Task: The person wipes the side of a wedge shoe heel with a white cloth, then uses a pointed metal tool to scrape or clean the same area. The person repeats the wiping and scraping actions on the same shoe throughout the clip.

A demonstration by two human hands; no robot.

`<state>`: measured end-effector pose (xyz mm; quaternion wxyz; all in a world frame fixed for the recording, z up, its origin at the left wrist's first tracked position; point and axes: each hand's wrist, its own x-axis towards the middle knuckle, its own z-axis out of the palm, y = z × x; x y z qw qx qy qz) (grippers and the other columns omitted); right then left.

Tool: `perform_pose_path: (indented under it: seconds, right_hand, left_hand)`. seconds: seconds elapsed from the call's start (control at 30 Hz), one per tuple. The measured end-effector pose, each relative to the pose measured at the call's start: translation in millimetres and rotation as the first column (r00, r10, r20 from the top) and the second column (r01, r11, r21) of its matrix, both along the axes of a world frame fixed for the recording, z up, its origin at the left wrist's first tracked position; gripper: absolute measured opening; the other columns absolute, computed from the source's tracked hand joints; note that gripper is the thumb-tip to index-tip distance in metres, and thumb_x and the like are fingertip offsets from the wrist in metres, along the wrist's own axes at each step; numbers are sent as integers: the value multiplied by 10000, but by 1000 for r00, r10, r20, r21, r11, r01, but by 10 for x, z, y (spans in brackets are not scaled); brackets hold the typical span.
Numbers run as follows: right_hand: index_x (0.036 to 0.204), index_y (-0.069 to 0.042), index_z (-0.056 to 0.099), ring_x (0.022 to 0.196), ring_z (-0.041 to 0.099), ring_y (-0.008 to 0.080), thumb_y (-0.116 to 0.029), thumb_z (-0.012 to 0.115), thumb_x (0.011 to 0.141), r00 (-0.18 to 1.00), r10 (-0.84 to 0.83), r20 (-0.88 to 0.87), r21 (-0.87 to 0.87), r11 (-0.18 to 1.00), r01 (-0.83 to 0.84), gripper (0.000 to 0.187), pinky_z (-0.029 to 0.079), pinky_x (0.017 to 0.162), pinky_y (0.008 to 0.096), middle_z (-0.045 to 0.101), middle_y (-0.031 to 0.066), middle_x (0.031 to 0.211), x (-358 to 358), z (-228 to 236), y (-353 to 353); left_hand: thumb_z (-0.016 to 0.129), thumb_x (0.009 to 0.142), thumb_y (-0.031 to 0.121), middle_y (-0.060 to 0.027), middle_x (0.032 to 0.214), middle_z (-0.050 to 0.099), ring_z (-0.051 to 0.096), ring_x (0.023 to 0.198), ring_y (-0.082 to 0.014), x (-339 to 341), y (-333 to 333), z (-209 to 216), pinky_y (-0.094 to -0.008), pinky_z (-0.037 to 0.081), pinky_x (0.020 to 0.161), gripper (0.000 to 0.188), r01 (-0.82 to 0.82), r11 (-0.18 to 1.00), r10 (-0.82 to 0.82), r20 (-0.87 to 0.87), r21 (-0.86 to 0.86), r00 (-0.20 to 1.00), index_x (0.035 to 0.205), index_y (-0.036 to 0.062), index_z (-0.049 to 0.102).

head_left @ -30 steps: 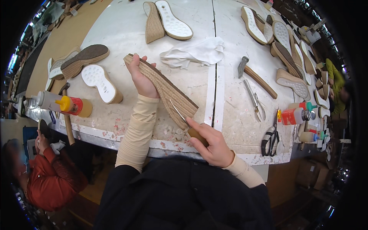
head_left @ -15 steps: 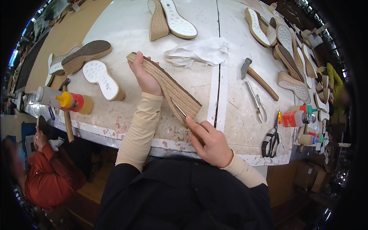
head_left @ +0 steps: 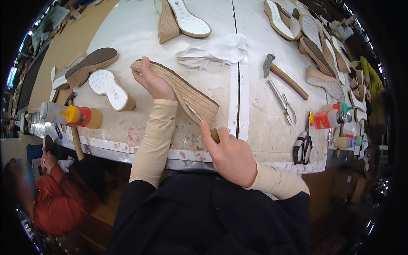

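Note:
A wedge shoe sole (head_left: 191,94) with braided, rope-like tan sides and a dark bottom edge lies slanted in my left hand (head_left: 155,83), which is closed around its thin toe end. The thick heel end points toward my right side. My right hand (head_left: 233,159) grips a narrow metal-bladed tool with a wooden handle (head_left: 215,135), its index finger stretched along the blade. The blade's tip meets the braided side close to the heel, and I cannot tell whether it goes in. Most of the handle is hidden by my fingers.
Beyond the sole lies a crumpled white cloth (head_left: 214,52). To the right are a hammer (head_left: 284,76), metal pliers (head_left: 280,100), black-handled scissors (head_left: 302,148) and several soles. Squeeze bottles (head_left: 83,116) stand at left. A person in red (head_left: 63,195) sits at lower left.
The sole has rolled in my left hand, showing more braided side and less dark bottom. My right hand has tilted more upright, the blade still at the side. The whole view has shifted slightly.

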<state>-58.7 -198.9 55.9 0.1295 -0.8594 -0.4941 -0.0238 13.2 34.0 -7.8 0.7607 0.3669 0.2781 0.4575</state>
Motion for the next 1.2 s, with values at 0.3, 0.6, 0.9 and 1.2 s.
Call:
perform_pose_path:
  seconds: [0.3, 0.6, 0.9, 1.2]
  right_hand:
    - [1320, -26, 495, 598, 560, 249, -108, 608, 859, 923, -6, -384, 114, 992, 54, 482, 472, 541, 340, 531, 109, 783, 74, 176, -252]
    - [1313, -7, 490, 725, 604, 314, -129, 579, 899, 804, 94, -588, 448, 865, 227, 440, 493, 670, 363, 614, 170, 890, 203, -95, -158]
    - [1295, -41, 527, 693, 589, 280, -126, 600, 880, 841, 90, -534, 387, 910, 148, 431, 482, 644, 354, 601, 147, 843, 236, -30, 4]
    - [1286, -11, 530, 854, 628, 314, -62, 636, 798, 791, -260, -554, 333, 802, 497, 502, 507, 789, 361, 631, 191, 1056, 621, -261, -653]
  left_hand:
    - [516, 866, 509, -70, 844, 513, 547, 669, -220, 89, 155, -64, -372, 482, 590, 426, 46, 995, -50, -35, -86, 998, 929, 99, 425]
    - [540, 845, 535, -81, 915, 524, 575, 741, -239, -13, -103, 130, -394, 495, 590, 460, 231, 958, -240, -33, -173, 970, 1008, 126, 406]
    - [538, 848, 539, -74, 919, 528, 573, 751, -231, -16, -131, 120, -395, 500, 583, 446, 212, 967, -221, -52, -142, 974, 1044, 161, 405]
    - [552, 832, 550, -66, 935, 527, 568, 784, -234, -15, -68, 106, -406, 490, 623, 465, 222, 957, -235, -54, -187, 970, 1054, 168, 405]
